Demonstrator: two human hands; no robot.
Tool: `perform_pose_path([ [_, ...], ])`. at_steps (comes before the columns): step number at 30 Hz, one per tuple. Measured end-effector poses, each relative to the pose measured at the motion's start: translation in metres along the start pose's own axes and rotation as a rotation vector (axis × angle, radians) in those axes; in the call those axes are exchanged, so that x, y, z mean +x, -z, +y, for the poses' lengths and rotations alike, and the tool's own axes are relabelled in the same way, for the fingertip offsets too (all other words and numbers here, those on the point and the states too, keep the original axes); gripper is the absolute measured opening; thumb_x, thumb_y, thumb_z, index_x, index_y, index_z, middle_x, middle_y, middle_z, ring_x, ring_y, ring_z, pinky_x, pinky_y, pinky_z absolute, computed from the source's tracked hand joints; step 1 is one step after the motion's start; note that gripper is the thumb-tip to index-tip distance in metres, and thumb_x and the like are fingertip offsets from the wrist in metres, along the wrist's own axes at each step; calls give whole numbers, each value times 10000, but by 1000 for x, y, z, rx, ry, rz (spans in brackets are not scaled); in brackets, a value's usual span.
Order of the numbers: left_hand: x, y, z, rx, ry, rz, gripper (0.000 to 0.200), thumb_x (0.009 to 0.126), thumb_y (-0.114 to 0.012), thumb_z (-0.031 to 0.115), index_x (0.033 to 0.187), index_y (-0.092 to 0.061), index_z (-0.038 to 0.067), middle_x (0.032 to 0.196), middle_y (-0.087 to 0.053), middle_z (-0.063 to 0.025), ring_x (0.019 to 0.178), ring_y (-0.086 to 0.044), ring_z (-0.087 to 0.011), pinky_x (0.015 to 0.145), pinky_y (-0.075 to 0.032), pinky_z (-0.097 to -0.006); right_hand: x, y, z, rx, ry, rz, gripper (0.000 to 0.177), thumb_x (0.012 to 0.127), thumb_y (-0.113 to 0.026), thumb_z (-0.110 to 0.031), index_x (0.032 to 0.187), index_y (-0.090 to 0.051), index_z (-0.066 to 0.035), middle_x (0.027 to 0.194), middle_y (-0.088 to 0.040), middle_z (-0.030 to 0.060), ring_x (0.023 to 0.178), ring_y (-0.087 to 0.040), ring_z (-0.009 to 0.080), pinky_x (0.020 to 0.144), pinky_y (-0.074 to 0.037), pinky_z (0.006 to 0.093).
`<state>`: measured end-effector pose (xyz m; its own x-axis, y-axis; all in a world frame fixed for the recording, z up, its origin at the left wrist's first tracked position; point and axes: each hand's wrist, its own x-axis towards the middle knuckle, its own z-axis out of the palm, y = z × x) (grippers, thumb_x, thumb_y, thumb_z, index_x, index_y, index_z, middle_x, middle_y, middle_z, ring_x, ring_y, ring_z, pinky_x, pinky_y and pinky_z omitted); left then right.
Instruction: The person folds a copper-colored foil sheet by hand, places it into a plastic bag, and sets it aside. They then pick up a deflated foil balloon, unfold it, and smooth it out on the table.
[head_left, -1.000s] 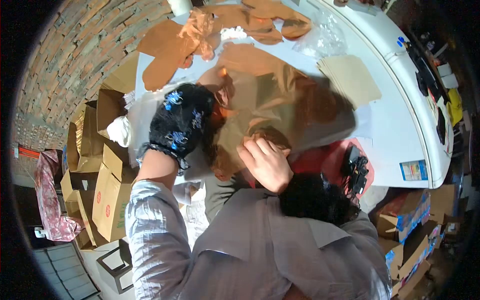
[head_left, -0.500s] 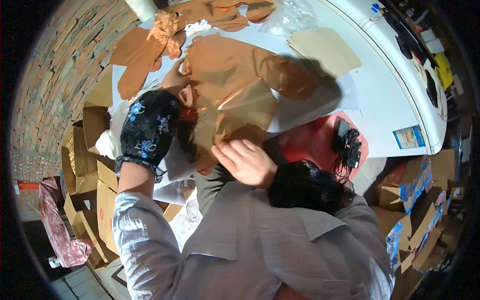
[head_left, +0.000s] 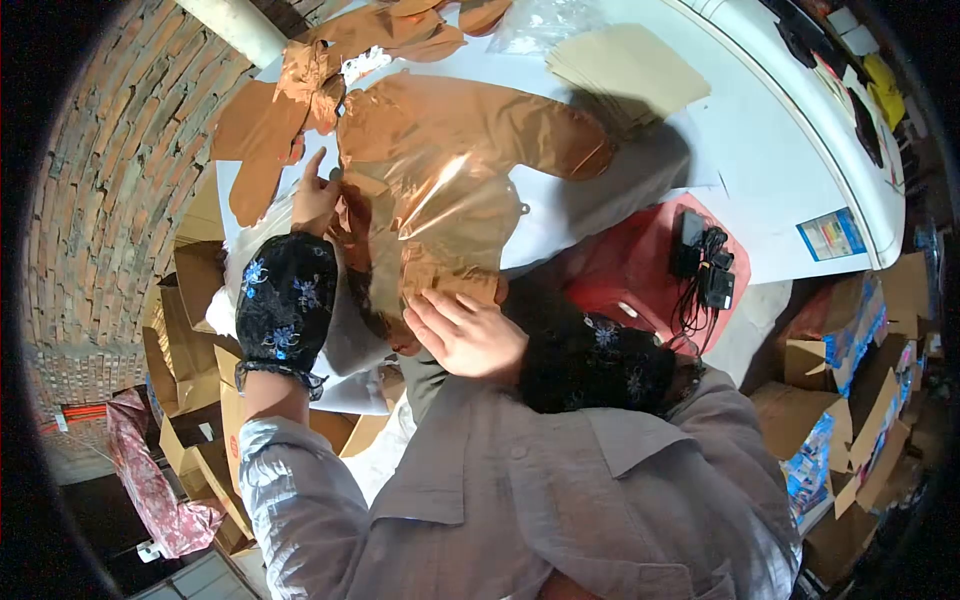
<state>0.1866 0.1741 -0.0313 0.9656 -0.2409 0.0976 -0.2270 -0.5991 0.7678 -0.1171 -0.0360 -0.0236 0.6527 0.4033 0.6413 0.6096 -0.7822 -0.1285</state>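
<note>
A copper-coloured foil balloon (head_left: 440, 180), flat and shiny, is spread over the table's near edge in front of me. My right hand (head_left: 470, 335) rests on its lower end with the fingers lying flat over a folded part. At the balloon's left edge is my left hand (head_left: 318, 200), its index finger stretched out and apart from the thumb, with nothing visible in it. Part of the foil beneath my left forearm is in shadow and hard to make out. Both forearms wear black sleeve covers with blue flowers.
More copper foil pieces (head_left: 262, 130) lie at the back left of the white table (head_left: 770, 180). A stack of cream sheets (head_left: 630, 70) and a clear plastic bag (head_left: 545, 25) sit at the back. A red stool (head_left: 625, 265) bears black adapters with cables (head_left: 705, 260). Cardboard boxes (head_left: 800, 420) flank me.
The balloon lies smoother, and its lower end is now folded under my right hand. My left hand has shifted slightly left and down, its index finger now extended. The view has shifted slightly.
</note>
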Motion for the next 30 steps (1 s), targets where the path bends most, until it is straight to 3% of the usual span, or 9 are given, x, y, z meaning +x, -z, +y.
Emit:
perform_pose_path([
  [6,2,-13,-2,211,-33,37,538,945,-641,165,1456,-472,183,770,-598,-49,656,-559,-125,594,-487,-293,10,-5,-12,7,42,27,499,785,-567,-189,1216,-605,58,1259,-585,168,1013,-581,223,779,-521,335],
  [9,-11,-13,37,383,-118,73,477,908,-572,153,1380,-538,211,829,-669,-175,769,-661,-357,723,-514,-458,18,1,-16,3,41,-12,503,790,-570,-188,1221,-600,68,1259,-584,176,970,-576,218,762,-525,330],
  [12,-5,-17,40,389,-60,54,445,905,-576,155,1346,-572,212,884,-680,-188,826,-660,-375,745,-514,-454,23,0,-19,-8,8,-46,517,805,-579,-194,1244,-581,80,1243,-584,182,960,-580,225,757,-532,333],
  [15,-1,-18,38,664,-177,151,386,889,-625,190,1275,-617,198,1034,-643,-194,931,-615,-414,876,-496,-478,24,6,-23,-40,-30,-95,502,846,-589,-232,1257,-579,56,1235,-588,163,968,-584,230,767,-533,339],
  [17,-12,-14,39,714,-533,339,377,879,-640,169,1255,-619,185,1169,-583,-190,1014,-575,-408,929,-475,-482,19,3,-26,8,-55,-27,494,868,-592,-263,1258,-582,40,1235,-590,151,964,-582,223,770,-533,341],
  [19,-41,-10,71,430,-529,184,425,877,-637,113,1299,-582,119,1273,-544,-195,1140,-549,-387,964,-471,-444,7,13,-26,163,-15,-17,464,857,-649,-258,1226,-604,19,1246,-592,137,919,-594,207,750,-533,318],
  [21,-85,-14,110,334,-514,17,426,946,-625,203,1344,-548,73,1369,-510,-210,1259,-500,-401,1036,-433,-426,-6,29,-18,375,15,62,429,828,-694,-209,1184,-628,20,1215,-610,136,866,-610,206,715,-538,309],
  [23,-124,-24,143,273,-547,-147,520,961,-612,288,1438,-483,123,1515,-398,-183,1413,-348,-394,1149,-307,-469,-22,43,-2,420,0,222,345,759,-741,-69,1084,-676,24,985,-670,131,746,-639,213,638,-555,333],
  [30,-136,-63,139,765,-599,-380,654,984,-372,620,1537,-328,273,1634,-182,-79,1515,-81,-333,1191,-80,-574,-82,65,24,493,-366,-71,240,855,-667,-121,1084,-659,-51,997,-684,101,831,-664,280,721,-569,385],
])
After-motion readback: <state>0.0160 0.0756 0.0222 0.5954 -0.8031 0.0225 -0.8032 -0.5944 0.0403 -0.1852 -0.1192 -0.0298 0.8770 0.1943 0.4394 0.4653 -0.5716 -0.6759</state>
